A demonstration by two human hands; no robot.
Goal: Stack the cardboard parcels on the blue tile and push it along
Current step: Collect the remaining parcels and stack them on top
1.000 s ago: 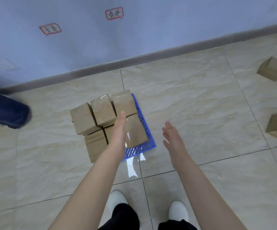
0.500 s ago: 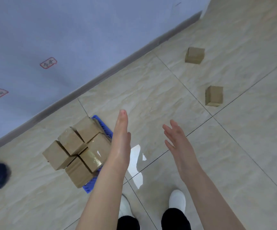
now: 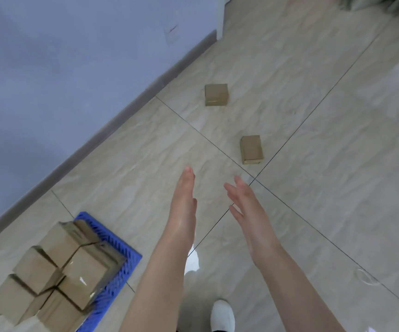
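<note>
Two loose cardboard parcels sit on the beige floor tiles, upper centre of frame: far parcel (image 3: 216, 94) near the grey skirting board (image 3: 131, 103), near parcel (image 3: 251, 149) below and right of it, just beside a grout-line crossing. Both plain brown, roughly cube-shaped, well apart from each other.

Blue tile (image 3: 119, 254) at lower left: ribbed plastic grid, only its right edge and top corner showing. Stacked parcels (image 3: 59, 267) cover most of it, brown cardboard with glossy clear tape catching light on the top faces; the pack is tight, boxes touching, at least two layers. The leftmost boxes seem to overhang the tile's edge, can't confirm.

Left hand (image 3: 184, 202) at frame centre, flat, fingers straight and together, edge-on, holding nothing. Right hand (image 3: 246, 207) just beside it, palm facing left, fingers spread and loose, also empty. Both hands are in the air, clear of every parcel and well apart from the stack.

White shoe (image 3: 222, 315) at bottom centre. Pale blue wall (image 3: 74, 68) fills upper left.
</note>
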